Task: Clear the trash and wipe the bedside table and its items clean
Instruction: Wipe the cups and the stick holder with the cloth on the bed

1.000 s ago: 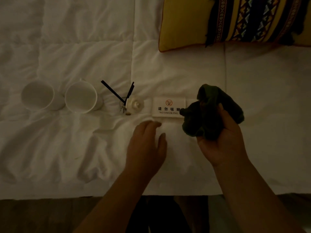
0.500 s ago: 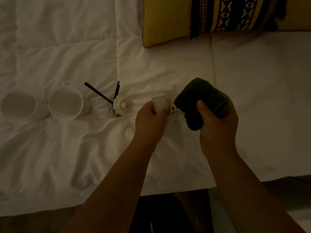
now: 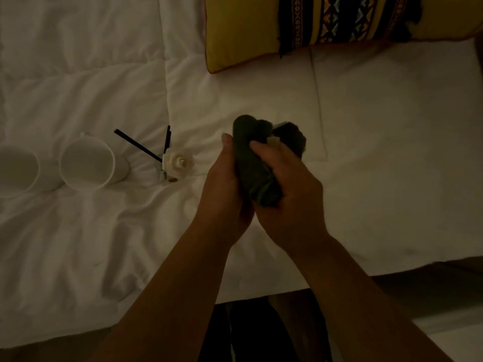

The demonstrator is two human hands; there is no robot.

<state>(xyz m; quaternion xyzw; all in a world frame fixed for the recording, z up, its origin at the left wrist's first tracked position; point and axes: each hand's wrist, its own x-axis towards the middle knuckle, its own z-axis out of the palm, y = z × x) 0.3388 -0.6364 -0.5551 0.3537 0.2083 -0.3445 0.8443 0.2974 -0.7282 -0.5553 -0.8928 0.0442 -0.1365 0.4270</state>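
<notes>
Both hands meet above the white bed. My right hand (image 3: pixel 290 194) grips a dark green cloth (image 3: pixel 257 163) wrapped around the small white no-smoking sign (image 3: pixel 273 140), of which only a pale corner shows. My left hand (image 3: pixel 224 184) is closed against the cloth's left side and holds the sign through it. To the left on the bedding lie two white mugs (image 3: pixel 88 163) (image 3: pixel 15 171) on their sides, and a small glass diffuser (image 3: pixel 177 163) with black reed sticks (image 3: pixel 141 146).
A yellow cushion with a dark patterned band (image 3: pixel 261 30) lies at the top of the white duvet (image 3: pixel 379 152). The bed's near edge runs across the bottom, with dark floor and my legs below it.
My left hand picked the no-smoking sign up off the bed. My right hand brought the cloth over it, and the sign is now almost wholly covered between both hands.
</notes>
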